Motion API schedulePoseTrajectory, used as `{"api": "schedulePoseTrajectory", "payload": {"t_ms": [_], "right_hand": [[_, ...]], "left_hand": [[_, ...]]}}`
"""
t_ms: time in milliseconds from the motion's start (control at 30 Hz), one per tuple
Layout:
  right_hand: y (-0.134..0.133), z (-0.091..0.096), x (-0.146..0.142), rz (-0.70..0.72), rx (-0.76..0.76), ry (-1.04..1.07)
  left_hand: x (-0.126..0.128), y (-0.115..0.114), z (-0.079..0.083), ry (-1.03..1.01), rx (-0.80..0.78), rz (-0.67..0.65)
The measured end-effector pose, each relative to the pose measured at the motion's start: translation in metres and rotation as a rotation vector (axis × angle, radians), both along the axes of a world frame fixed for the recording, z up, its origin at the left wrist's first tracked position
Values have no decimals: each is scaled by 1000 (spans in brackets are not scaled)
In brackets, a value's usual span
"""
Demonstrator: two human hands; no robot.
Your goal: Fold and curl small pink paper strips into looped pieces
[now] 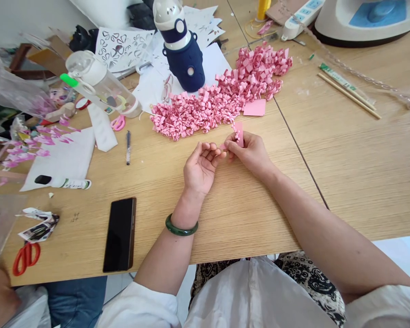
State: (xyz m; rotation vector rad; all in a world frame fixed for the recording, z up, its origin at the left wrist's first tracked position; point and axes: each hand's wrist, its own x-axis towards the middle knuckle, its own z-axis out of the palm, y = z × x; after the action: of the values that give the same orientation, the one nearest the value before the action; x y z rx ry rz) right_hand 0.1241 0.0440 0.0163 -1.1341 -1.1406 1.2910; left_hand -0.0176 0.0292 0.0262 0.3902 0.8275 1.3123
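My left hand (201, 166) rests palm-up on the wooden table (246, 214), its fingers curled and pinching the low end of a small pink paper strip (239, 133). My right hand (250, 151) pinches the same strip from the right, holding it upright between thumb and fingers. A green bangle (181, 227) sits on my left wrist. Just beyond the hands lies a big heap of curled pink paper pieces (222, 98), with a flat pink paper square (254, 107) beside it.
A dark blue bottle (183, 50) and a clear bottle (100, 84) stand behind the heap. A black phone (120, 234), a pen (128, 146), a glue tube (66, 182) and red scissors (26, 258) lie to the left. An iron (365, 18), a power strip (302, 16) and chopsticks (348, 93) are at the right.
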Motion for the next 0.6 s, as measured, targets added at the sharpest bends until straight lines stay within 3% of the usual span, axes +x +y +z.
{"api": "schedulePoseTrajectory", "payload": {"t_ms": [267,400,500,600], "right_hand": [[2,-4,0,-20,14,-14],[3,-6,-1,-110,19,22],[4,-7,-1,-148,12,30],[4,-10,0,-123,25,-25]], "left_hand": [[-3,1,-7,50,-10,57],[-3,1,-7,156,130,67],[-8,-2,0,365,224,132],[-22,-10,13,691,223,201]]}}
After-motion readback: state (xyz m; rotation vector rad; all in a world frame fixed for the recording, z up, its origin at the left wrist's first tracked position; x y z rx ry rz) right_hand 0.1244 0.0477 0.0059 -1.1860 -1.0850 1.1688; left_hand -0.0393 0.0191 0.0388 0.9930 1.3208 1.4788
